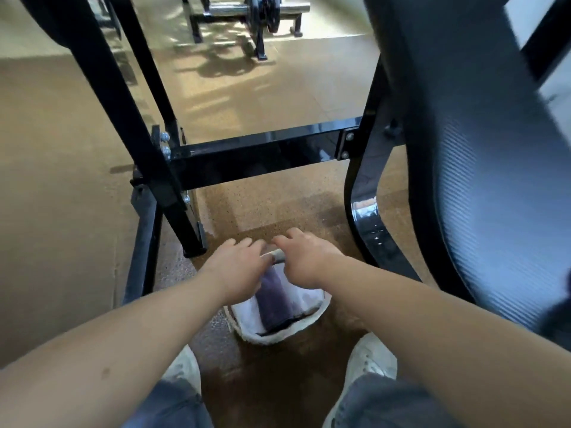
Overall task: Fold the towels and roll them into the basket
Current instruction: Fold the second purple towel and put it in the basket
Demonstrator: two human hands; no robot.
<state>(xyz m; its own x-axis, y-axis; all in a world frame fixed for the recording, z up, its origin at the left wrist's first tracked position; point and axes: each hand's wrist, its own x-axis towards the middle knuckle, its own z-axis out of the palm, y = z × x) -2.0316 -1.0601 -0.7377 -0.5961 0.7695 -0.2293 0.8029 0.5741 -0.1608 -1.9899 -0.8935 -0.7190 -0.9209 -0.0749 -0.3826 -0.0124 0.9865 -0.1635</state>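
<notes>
A white basket (279, 336) stands on the floor between my feet. Inside it lies a dark purple towel (275, 299) with white cloth (247, 310) on either side. At the basket's far end a short piece of a grey rolled towel (277, 255) shows between my hands. My left hand (238, 267) lies over the roll's left part and my right hand (304, 257) over its right part. The fingers of both point forward and look nearly straight. The hands hide most of the roll and the basket's far rim.
A black metal gym frame surrounds the spot: a crossbar (262, 152) ahead, a leg post (190, 236) at the left, a curved leg (367, 217) at the right. A grey padded seat (494, 196) looms right. My white shoes (182, 370) (370, 356) flank the basket. A barbell (262, 9) lies far back.
</notes>
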